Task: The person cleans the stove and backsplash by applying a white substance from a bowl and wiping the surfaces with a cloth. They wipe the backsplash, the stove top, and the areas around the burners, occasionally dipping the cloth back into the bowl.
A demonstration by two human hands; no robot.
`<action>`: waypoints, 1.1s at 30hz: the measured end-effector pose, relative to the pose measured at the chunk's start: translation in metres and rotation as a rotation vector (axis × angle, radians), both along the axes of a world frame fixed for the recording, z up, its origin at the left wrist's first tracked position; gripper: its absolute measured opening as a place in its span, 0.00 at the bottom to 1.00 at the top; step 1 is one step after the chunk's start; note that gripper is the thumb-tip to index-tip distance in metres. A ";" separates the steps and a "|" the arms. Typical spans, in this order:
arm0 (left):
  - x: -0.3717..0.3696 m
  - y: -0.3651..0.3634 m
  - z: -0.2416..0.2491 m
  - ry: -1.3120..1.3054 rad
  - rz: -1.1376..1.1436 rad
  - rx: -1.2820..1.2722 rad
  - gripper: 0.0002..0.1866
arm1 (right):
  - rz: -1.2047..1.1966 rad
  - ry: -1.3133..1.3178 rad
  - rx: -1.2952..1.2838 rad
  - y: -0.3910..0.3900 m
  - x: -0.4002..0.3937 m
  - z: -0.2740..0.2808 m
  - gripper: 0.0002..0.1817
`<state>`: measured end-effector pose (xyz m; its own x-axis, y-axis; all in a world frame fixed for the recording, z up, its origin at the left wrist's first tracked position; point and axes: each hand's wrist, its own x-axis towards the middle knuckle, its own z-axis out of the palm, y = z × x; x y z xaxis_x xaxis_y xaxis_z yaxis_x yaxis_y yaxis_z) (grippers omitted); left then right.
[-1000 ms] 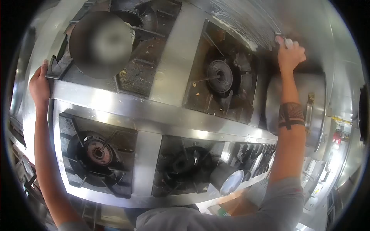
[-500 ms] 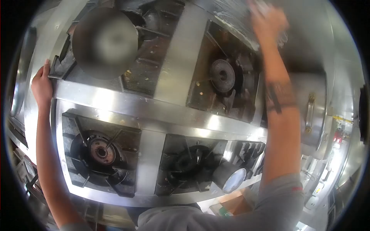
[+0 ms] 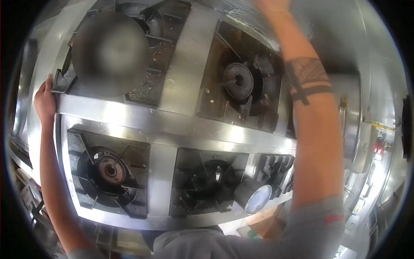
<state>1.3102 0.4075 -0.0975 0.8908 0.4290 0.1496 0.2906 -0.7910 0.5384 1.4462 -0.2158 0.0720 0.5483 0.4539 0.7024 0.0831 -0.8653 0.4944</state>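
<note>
My left hand (image 3: 45,102) is at the left edge of the steel gas stove (image 3: 192,80), its fingers curled on the edge beside the corner of a black grate (image 3: 64,82). My right arm reaches to the top of the view, over a steel surface streaked with white suds (image 3: 254,28). Only the back of my right hand (image 3: 274,5) shows; its fingers lie beyond the frame, so whatever they hold is hidden. Below that arm is a bare burner (image 3: 238,81) with dark, grimy surroundings.
A blurred dark disc (image 3: 110,54) covers part of the back left burner area. Front burners (image 3: 111,169) carry black grates. A small metal pot (image 3: 254,198) stands tilted-looking at the front right. Right of my arm is a steel box-like unit with a handle (image 3: 343,108).
My right hand has moved up and left, mostly out of view; a whitish thing seen in it earlier no longer shows. My left hand stays at the stove edge. The view has shifted slightly.
</note>
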 end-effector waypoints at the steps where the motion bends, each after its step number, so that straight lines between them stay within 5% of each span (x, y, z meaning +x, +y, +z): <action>1: 0.001 0.005 -0.002 -0.003 0.001 0.002 0.30 | -0.157 0.074 -0.040 -0.039 -0.013 -0.003 0.12; 3: -0.003 -0.003 0.004 0.040 0.022 -0.022 0.30 | -0.249 0.175 -0.213 -0.077 -0.071 0.023 0.13; 5: -0.005 -0.010 0.005 0.011 0.057 -0.023 0.29 | -0.397 0.067 -0.062 -0.165 -0.106 0.001 0.14; 6: -0.005 -0.012 0.004 -0.010 0.074 -0.018 0.29 | -0.399 0.072 -0.060 -0.139 -0.095 0.001 0.14; 15: 0.003 0.021 -0.015 -0.002 0.001 0.035 0.30 | -0.003 0.260 -0.315 -0.152 -0.061 -0.029 0.15; 16: 0.001 0.017 -0.016 -0.001 0.017 0.030 0.30 | -0.278 0.243 -0.366 -0.182 -0.092 -0.033 0.13; 18: -0.002 0.001 -0.003 0.000 0.090 0.050 0.31 | -0.369 0.229 -0.211 -0.183 -0.107 -0.035 0.11; 21: 0.002 0.014 -0.011 -0.022 0.072 0.028 0.30 | 0.139 0.147 -0.217 -0.130 -0.018 -0.062 0.09; 23: 0.006 0.019 -0.011 0.000 0.025 0.024 0.30 | 0.248 0.150 -0.105 -0.089 0.006 -0.077 0.09; 25: 0.005 0.013 -0.007 -0.007 0.018 0.055 0.30 | -0.057 0.370 -0.069 -0.018 -0.022 -0.033 0.12; 26: 0.001 0.013 -0.007 -0.017 0.030 0.078 0.30 | -0.160 0.322 -0.247 -0.059 -0.035 -0.040 0.06; 27: -0.002 0.004 -0.003 -0.014 0.054 0.034 0.30 | -0.263 0.272 -0.430 -0.127 -0.054 -0.046 0.12; 28: -0.004 0.000 -0.004 -0.009 0.064 0.031 0.30 | -0.176 0.247 -0.486 -0.164 -0.085 -0.040 0.15; 29: -0.003 -0.003 -0.002 0.003 0.104 0.035 0.30 | -0.340 0.142 -0.329 -0.187 -0.109 -0.048 0.17; 31: -0.002 -0.007 0.003 0.032 0.164 0.045 0.29 | -0.308 0.242 -0.202 -0.211 -0.088 -0.063 0.12; 32: -0.001 -0.004 0.004 0.029 0.156 0.054 0.29 | -0.372 0.275 -0.225 -0.161 -0.079 -0.060 0.11; 33: 0.000 0.002 0.002 0.017 0.108 -0.010 0.27 | -0.175 0.172 -0.187 -0.128 -0.062 -0.070 0.11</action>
